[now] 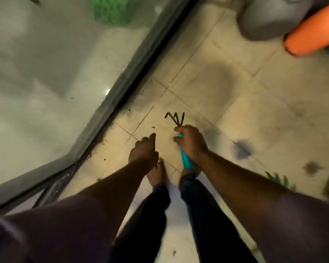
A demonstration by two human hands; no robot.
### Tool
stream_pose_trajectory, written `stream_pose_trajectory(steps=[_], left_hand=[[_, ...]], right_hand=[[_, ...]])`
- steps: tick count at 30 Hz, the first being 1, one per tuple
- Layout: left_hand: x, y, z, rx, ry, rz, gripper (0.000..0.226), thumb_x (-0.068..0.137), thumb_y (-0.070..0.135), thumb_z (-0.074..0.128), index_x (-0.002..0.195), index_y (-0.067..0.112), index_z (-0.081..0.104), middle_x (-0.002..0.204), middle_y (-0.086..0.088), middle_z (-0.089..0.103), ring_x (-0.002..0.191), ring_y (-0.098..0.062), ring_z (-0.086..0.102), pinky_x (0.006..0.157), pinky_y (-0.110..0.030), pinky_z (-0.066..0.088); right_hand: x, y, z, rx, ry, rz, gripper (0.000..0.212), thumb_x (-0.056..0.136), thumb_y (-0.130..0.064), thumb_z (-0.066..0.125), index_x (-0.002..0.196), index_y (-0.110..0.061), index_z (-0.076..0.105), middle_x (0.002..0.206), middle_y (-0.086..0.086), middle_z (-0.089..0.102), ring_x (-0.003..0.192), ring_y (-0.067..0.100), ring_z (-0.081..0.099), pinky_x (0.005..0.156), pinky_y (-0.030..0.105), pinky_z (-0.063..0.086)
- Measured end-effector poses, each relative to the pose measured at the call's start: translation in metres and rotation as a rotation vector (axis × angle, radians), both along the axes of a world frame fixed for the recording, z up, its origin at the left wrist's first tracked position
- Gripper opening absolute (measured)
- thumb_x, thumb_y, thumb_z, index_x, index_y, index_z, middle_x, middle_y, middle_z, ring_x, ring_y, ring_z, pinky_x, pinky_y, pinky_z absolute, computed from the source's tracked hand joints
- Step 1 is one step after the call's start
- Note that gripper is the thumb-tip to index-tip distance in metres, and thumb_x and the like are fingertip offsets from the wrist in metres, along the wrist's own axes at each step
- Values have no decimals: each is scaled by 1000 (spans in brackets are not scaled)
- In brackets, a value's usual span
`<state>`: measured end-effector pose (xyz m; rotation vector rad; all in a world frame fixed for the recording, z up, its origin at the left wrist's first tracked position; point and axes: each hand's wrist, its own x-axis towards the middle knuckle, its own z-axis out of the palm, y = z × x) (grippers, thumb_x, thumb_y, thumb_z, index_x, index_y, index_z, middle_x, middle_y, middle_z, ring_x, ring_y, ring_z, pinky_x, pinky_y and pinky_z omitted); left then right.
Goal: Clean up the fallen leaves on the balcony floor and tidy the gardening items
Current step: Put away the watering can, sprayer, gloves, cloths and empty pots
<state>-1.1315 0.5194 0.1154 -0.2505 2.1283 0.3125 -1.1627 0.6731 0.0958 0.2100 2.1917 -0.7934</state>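
On the balcony, I stand barefoot on the tiled floor, my right hand wrapped around the teal handle of a hand rake — its three black prongs pointing away from me, above the tiles. Whether the tips touch the floor I cannot tell. My left hand hangs beside it, holding nothing that I can see; its fingers look loosely bent, one reaching forward toward a small brown scrap on the tile.

The litter I am after lies mostly to my left: crumbs of soil and bits of dry leaf strung along the foot of the dark sliding-door track, with a few more specks on the tiles near my feet. A stray fragment sits close behind me, low in the view.

Farther off, up and to the right, an orange pot leans against a grey container; a green plant's fronds show at my right elbow.

I judge this the raking stage, barely begun — the debris is still scattered, not heaped. The next move likely calls for swinging the prongs left to the track's edge and dragging the crumbs out onto open tile, keeping the tines shallow so they do not catch in the grout lines.
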Motion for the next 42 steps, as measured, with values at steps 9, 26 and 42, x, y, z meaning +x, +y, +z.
stream_pose_trajectory(steps=[9,26,42], left_hand=[[81,73,258,207,41,-307,55,88,26,61,140,21,42,132,-9,52,120,-28,51,97,-39,47],[586,132,407,432,49,-1917,57,88,30,62,139,15,44,137,-13,50,126,-31,47,102,-35,41],[1190,-27,389,481,-107,-2411,52,88,29,60,137,22,46,136,-7,49,122,-29,49,99,-41,46]], right_hand=[[181,83,317,123,-60,-180,33,94,-25,54,124,-11,60,128,14,57,116,32,54,90,29,40],[780,-74,462,388,9,-1801,37,89,-27,60,124,-14,59,124,11,54,115,28,52,91,30,41],[1317,-338,424,382,-266,-2463,37,89,-25,59,126,-17,59,132,6,53,124,23,46,102,29,34]])
